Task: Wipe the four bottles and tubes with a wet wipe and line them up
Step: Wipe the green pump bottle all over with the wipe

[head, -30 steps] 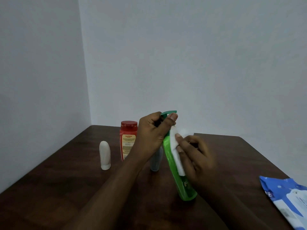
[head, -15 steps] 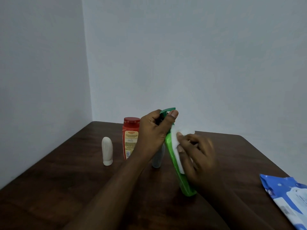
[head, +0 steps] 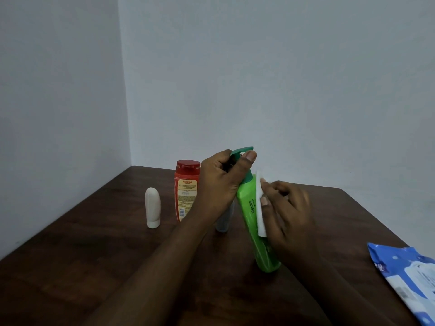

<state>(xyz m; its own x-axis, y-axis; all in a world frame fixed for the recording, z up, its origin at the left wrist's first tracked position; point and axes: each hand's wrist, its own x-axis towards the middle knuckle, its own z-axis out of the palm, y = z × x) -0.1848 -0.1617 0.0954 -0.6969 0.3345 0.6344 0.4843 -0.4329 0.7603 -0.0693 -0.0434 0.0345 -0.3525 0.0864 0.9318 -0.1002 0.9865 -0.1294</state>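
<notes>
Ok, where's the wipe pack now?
Head view, lower right: the blue wipe pack lies on the table, right of the green pump bottle.

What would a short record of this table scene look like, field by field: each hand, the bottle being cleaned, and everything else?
left hand: grips the green bottle by its pump neck
right hand: holds the wet wipe against the bottle's side
bottle pose: tilted, base low at the table
standing behind: white tube, red bottle, grey bottle partly hidden by the arm
far right: blue wipes pack
</notes>
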